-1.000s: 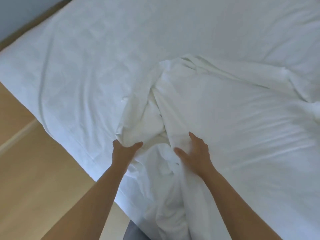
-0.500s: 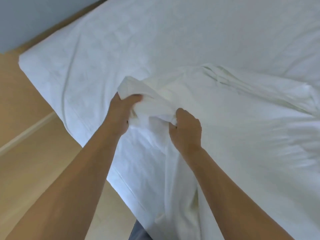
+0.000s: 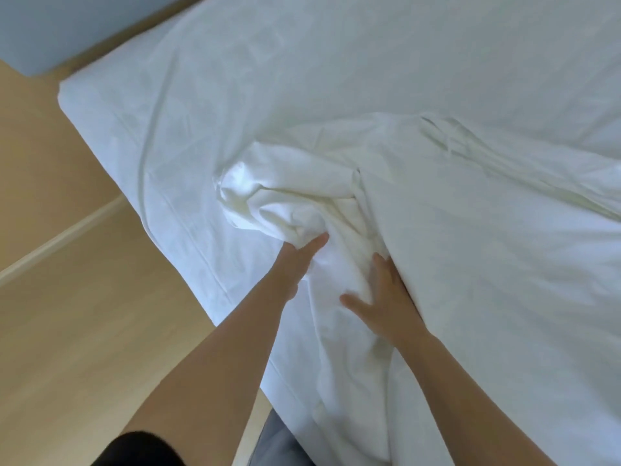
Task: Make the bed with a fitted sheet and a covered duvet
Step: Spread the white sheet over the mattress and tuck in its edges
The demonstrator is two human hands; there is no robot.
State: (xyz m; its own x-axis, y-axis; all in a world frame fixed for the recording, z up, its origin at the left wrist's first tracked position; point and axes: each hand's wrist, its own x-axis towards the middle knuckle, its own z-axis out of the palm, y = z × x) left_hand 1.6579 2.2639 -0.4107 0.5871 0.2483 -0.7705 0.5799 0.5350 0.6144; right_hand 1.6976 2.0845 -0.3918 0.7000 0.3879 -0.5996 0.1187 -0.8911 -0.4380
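Observation:
A white fitted sheet (image 3: 302, 79) covers the mattress, with a few creases. On top of it lies a crumpled white duvet cover (image 3: 470, 247), bunched into a loose heap (image 3: 275, 200) near the bed's left edge. My left hand (image 3: 297, 262) reaches into the base of that heap. Its fingers are hidden under a fold and its thumb lies on top. My right hand (image 3: 386, 297) rests flat on the cover with its fingers spread, and its fingertips slip under a fold.
The wooden floor (image 3: 84, 314) runs along the left of the bed, crossed by a pale strip (image 3: 60, 240). A grey-blue wall (image 3: 50, 25) and a wooden skirting board stand beyond the bed's far corner. Some grey cloth (image 3: 279, 445) shows at the bottom edge.
Both hands lifted a corner of the cover and threw it forward. The bunch now lies further up the bed. My right hand has let go and spread flat, and my left has dropped low again.

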